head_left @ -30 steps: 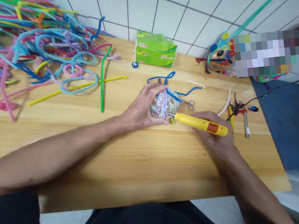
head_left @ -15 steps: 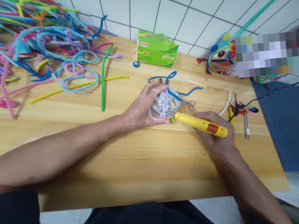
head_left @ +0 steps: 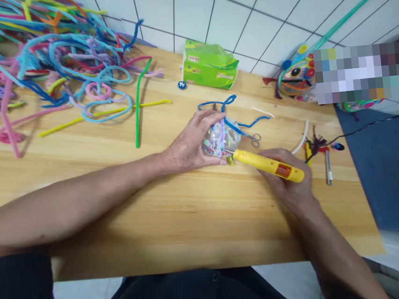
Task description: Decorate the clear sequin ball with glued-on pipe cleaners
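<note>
On the worktop (head_left: 192, 216) I see pipe cleaners (head_left: 71, 58) heaped at upper left, a tissue pack (head_left: 210, 66) at upper centre against the wall (head_left: 236, 14), with a button (head_left: 182, 85) just left of its base. Scissors (head_left: 255, 140) lie right of centre; farther right lies a craft knife (head_left: 328, 169).

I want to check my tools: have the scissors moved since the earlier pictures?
No, the scissors lie in the same place relative to the green packet.
</note>
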Demonstrator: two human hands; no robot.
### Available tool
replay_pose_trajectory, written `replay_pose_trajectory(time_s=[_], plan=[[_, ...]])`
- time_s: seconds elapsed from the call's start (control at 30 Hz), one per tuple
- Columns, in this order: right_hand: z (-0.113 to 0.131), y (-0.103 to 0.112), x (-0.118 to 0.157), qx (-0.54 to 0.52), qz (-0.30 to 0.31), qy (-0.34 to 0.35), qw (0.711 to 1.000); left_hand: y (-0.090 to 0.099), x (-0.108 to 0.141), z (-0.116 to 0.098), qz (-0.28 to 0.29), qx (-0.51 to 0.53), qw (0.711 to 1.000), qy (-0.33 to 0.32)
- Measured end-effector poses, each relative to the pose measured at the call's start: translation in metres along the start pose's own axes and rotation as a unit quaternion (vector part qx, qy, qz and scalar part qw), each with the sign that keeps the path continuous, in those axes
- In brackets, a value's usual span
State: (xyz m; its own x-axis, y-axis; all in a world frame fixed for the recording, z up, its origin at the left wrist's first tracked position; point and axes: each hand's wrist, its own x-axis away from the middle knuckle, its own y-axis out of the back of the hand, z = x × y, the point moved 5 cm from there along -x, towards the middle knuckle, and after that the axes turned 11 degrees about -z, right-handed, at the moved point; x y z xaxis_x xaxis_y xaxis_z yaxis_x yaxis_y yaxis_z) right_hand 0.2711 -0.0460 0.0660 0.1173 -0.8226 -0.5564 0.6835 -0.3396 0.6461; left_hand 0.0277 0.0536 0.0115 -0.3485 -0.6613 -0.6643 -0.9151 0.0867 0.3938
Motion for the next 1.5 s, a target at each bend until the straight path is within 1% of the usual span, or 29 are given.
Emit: replay_pose_trajectory(time_s=[0.2,0.33,0.5,0.6,0.8,1.0,1.13,1.33,1.5], plan=[[0.0012,0.0006,-0.0009,-0.012,-0.006,0.010,1.000,0.0004,0.0004,-0.0006,-0.005,0.010,1.000,-0.015],[-0.0007,-0.0003,0.0004,-0.014,-0.007,0.006,1.000,0.0004,0.0002,0.0000,0.000,0.012,1.000,-0.011],[0.0007,-0.0006,-0.0001,-0.013,-0.016,0.017,1.000,-0.0005,-0.0001,0.0003,0.000,0.007,1.000,-0.009],[0.0033,-0.0001,-0.0011,-0.009,-0.010,0.023,1.000,-0.0012,0.0004,0.0012,-0.002,0.000,1.000,-0.006],[0.0034,0.0000,-0.0007,-0.001,-0.001,0.027,1.000,-0.0012,0.0016,0.0021,-0.008,0.014,1.000,-0.024],[0.0027,0.0010,0.0001,-0.007,-0.019,0.034,0.999,-0.0015,0.0011,0.0022,-0.005,0.009,1.000,-0.020],[0.0046,0.0019,-0.0009,0.001,-0.007,0.036,0.999,-0.0012,0.0014,0.0020,-0.007,0.013,1.000,-0.024],[0.0038,0.0017,-0.0012,0.006,0.006,0.033,0.999,-0.0005,0.0017,0.0005,-0.017,0.005,0.999,-0.051],[0.0030,0.0001,-0.0004,-0.002,0.002,0.022,1.000,-0.0016,0.0013,0.0022,-0.002,-0.006,1.000,-0.023]])
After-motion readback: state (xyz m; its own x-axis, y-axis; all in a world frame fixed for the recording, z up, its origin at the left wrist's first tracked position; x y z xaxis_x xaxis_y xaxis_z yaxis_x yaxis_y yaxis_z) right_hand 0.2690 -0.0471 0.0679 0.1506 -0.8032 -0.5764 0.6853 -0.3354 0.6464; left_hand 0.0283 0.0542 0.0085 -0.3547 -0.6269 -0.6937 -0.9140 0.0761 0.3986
